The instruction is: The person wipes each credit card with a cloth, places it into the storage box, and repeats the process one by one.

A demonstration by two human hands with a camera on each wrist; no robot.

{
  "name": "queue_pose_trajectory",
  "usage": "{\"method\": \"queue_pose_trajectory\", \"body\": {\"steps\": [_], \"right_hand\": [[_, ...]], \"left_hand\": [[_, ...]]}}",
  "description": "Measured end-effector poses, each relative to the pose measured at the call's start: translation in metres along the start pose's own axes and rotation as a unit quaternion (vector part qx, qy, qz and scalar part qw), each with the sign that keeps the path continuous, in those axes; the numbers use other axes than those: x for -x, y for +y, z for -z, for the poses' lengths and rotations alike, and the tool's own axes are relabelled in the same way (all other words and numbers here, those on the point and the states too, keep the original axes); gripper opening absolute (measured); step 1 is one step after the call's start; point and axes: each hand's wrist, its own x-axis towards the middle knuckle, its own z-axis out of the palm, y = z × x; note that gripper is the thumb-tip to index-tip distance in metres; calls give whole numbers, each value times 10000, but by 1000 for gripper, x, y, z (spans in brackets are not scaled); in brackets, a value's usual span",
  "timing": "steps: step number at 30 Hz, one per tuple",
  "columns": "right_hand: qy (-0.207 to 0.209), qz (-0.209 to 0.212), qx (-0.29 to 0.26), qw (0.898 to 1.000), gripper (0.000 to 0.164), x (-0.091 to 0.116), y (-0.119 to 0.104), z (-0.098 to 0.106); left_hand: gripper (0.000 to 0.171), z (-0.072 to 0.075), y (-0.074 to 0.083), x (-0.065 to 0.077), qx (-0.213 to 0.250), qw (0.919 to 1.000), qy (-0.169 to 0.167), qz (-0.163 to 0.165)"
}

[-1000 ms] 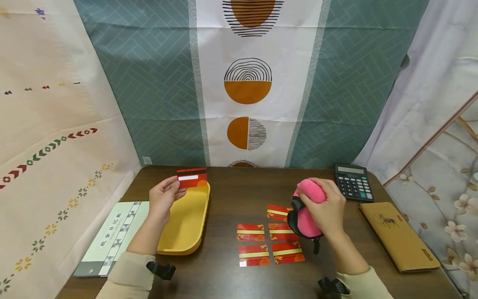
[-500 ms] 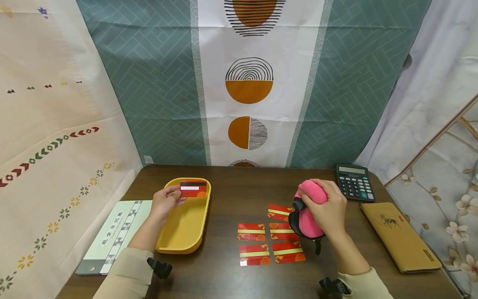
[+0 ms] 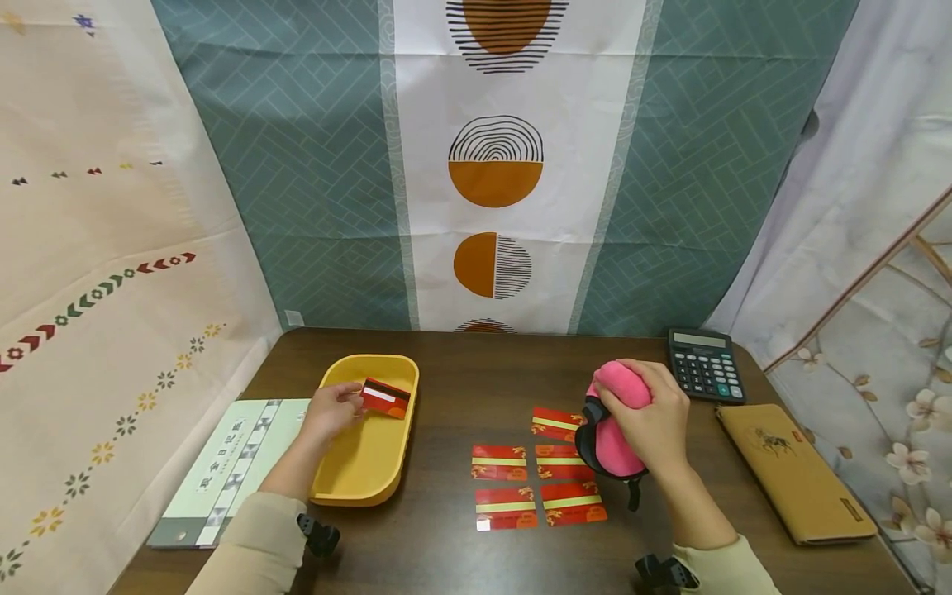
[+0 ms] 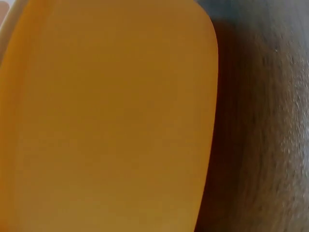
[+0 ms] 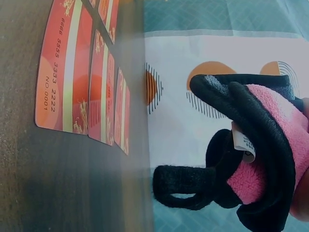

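My left hand (image 3: 332, 409) pinches a red bank card (image 3: 385, 398) by its left edge, tilted over the far half of a yellow tray (image 3: 364, 467). The card's dark stripe and white strip face up. In the left wrist view only the tray's bare floor (image 4: 116, 121) and the table show; hand and card are out of sight. My right hand (image 3: 658, 417) grips a pink plush item with black trim (image 3: 623, 388) above the table's right half. A black loop and a white tag (image 5: 244, 142) hang from it in the right wrist view.
Several red cards with yellow bands (image 3: 506, 508) lie in rows mid-table, left of the plush item. A calculator (image 3: 705, 364) and a tan zip wallet (image 3: 796, 471) are at the right. A pale green notebook (image 3: 223, 471) lies left of the tray.
My left hand has lowered the card from above the tray's far rim down and toward me over its inside, tilting it. My right hand stays nearly still with the plush item.
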Motion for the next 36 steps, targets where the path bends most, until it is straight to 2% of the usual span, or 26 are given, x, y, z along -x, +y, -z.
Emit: {"method": "queue_pose_trajectory", "body": {"steps": [2, 5, 8, 12, 17, 19, 22, 26, 30, 36], "right_hand": [[-13, -14, -3, 10000, 44, 0, 0, 0], [-31, -27, -16, 10000, 43, 0, 2, 1], [-31, -29, -14, 10000, 43, 0, 3, 1], [-1, -30, 23, 10000, 43, 0, 5, 1], [38, -40, 41, 10000, 43, 1, 6, 3], [45, -43, 50, 10000, 43, 1, 7, 3], [59, -50, 73, 9999, 44, 1, 7, 5], [65, -73, 105, 9999, 44, 1, 8, 6], [43, -92, 118, 9999, 43, 2, 9, 7], [21, -43, 151, 9999, 44, 2, 13, 8]], "left_hand": [[40, 0, 0, 0, -767, 9969, 81, -164], [47, 2, 4, 3, -1802, 9829, 248, -288], [51, 1, 11, 6, -2215, 9737, 357, -387], [47, -4, 25, 11, -2069, 9742, 584, -683], [38, -23, 46, 19, -1546, 9781, 774, -1163], [35, -33, 53, 23, -1179, 9811, 630, -1401], [32, -49, 61, 28, -481, 9848, 213, -1653], [29, -71, 70, 35, 113, 9843, -288, -1740], [27, -92, 76, 40, 253, 9805, -481, -1887], [25, -115, 78, 41, 119, 9747, -583, -2152]]}}
